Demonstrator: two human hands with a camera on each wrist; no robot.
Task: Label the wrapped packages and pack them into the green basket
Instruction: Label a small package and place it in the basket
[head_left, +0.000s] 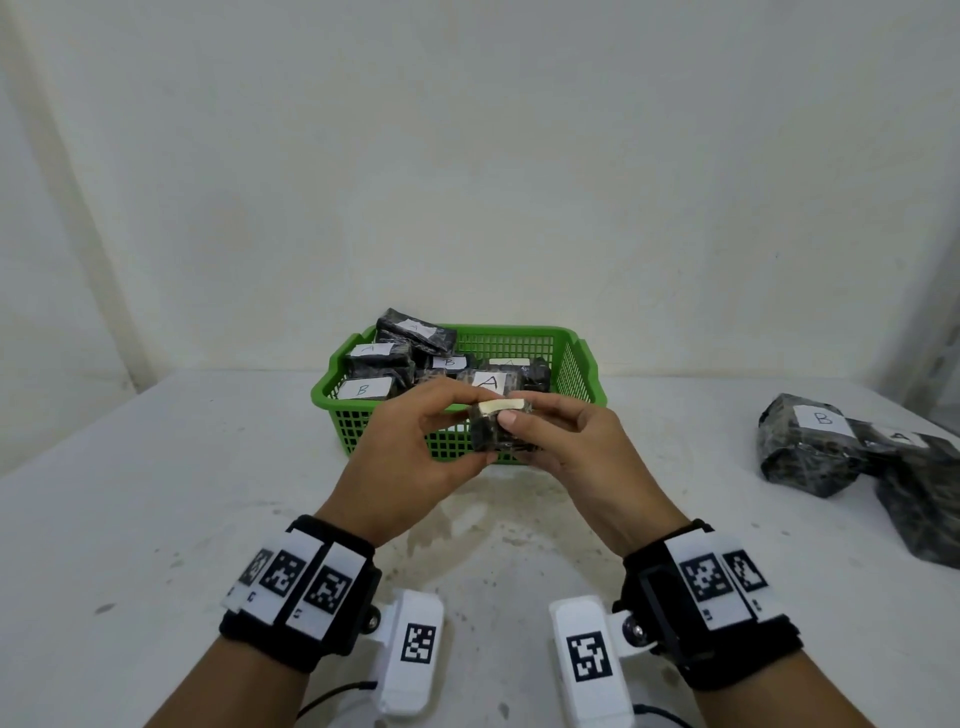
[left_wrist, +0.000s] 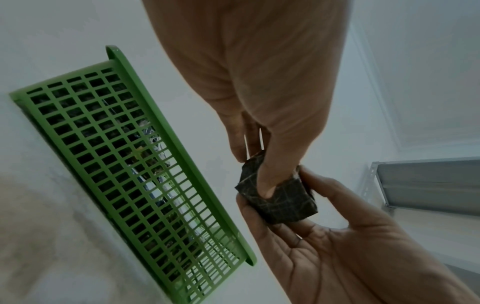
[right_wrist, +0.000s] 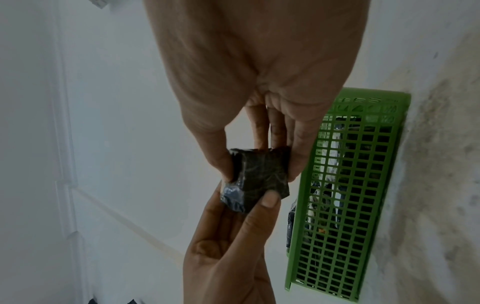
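A small dark wrapped package (head_left: 496, 439) is held up in front of the green basket (head_left: 519, 331). A cream label strip (head_left: 501, 406) lies on its top face. My left hand (head_left: 447, 431) pinches the package from the left, with the thumb underneath. My right hand (head_left: 543, 431) grips it from the right, with the thumb tip at the label's front edge. In the left wrist view the left thumb presses into the package (left_wrist: 285, 205). In the right wrist view the fingers wrap round the package (right_wrist: 255, 176). Several packages labelled A or B fill the basket.
Two larger dark packages, one labelled B (head_left: 808, 447) and one labelled A (head_left: 919, 499), lie on the white table at the right. The basket (left_wrist: 168, 133) (right_wrist: 376, 95) stands near the back wall. A grey metal shelf (left_wrist: 428, 185) shows at the side.
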